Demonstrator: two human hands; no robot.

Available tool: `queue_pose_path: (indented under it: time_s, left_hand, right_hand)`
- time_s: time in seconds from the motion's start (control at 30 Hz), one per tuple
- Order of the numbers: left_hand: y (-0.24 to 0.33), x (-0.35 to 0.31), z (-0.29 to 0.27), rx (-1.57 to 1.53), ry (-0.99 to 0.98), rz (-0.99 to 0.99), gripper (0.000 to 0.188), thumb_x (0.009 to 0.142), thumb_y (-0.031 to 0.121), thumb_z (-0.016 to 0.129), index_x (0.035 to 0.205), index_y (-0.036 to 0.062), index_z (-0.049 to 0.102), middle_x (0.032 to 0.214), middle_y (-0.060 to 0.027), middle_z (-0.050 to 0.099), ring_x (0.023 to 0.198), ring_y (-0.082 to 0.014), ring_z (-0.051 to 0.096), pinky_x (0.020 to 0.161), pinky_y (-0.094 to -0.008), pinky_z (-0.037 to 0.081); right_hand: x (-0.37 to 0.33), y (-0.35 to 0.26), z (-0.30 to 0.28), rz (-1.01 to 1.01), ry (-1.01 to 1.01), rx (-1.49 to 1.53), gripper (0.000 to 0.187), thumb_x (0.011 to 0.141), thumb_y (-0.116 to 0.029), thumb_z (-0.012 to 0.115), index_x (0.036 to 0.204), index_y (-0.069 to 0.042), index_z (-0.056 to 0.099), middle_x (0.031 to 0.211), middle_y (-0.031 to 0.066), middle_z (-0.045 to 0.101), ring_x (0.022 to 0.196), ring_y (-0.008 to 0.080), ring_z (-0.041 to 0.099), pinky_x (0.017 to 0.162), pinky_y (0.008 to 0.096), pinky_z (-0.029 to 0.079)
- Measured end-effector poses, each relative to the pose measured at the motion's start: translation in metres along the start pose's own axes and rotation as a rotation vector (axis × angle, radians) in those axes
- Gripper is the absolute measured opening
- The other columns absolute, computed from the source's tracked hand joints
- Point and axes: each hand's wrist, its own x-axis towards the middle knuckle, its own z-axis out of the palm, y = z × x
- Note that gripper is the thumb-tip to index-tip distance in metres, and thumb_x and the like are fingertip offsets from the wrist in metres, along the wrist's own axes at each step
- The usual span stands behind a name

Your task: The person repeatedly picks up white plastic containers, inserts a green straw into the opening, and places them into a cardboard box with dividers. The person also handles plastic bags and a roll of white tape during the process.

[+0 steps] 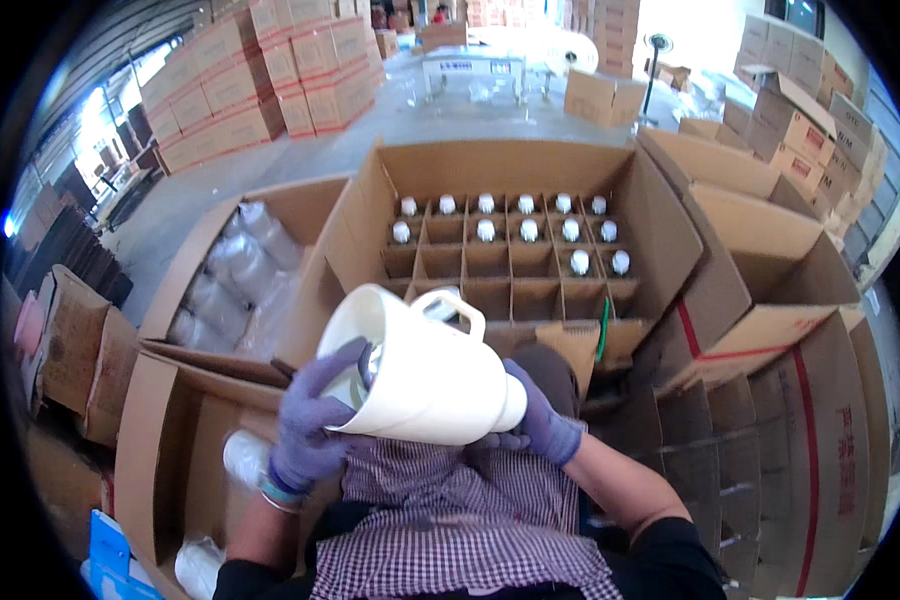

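In front of my lap I hold a white thermos jug [435,385] on its side, its loop handle [460,305] facing away from me. My left hand [315,435], in a grey-purple glove, grips the rim of the wide end, with fingers reaching inside. A shiny rounded piece [372,365] shows in that opening, partly hidden by the fingers. Around the narrower end closes my right hand [550,420], gloved alike. Just beyond the jug stands a carton with cardboard dividers [505,158], where several white-topped items [527,230] fill some of the cells.
To the left, one carton [160,320] holds plastic-wrapped pieces [240,265]; a nearer carton [145,450] contains white wrapped pieces [248,458]. More open cartons [760,235] crowd the right. A green strip [603,330] stands by the divided carton. Stacked boxes [320,70] rise behind.
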Motion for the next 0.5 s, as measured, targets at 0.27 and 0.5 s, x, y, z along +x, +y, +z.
queue_pose_path:
  time_s: [0.27,0.5]
  left_hand:
    - [-0.010,-0.040,-0.034,-0.470,0.288,-0.692,0.057,0.081,0.034,0.085,0.119,-0.0031,0.066,0.108,-0.0067,0.071,0.103,-0.0155,0.065,0.090,-0.0309,0.052]
    - [-0.004,-0.043,-0.024,-0.272,0.179,-0.514,0.064,0.078,0.041,0.086,0.121,-0.0017,0.065,0.112,-0.0129,0.069,0.102,-0.0217,0.065,0.089,-0.0323,0.051]
  right_hand:
    - [0.023,0.038,0.101,-0.588,0.503,-1.106,0.094,0.093,-0.080,0.032,0.151,-0.005,0.035,0.124,0.0247,0.062,0.092,0.0331,0.069,0.076,0.0381,0.059]
    - [0.008,0.032,0.081,0.103,0.558,-0.486,0.084,0.100,-0.069,0.013,0.136,-0.005,0.052,0.064,0.0157,0.063,0.043,0.0230,0.059,0.041,0.0303,0.050]
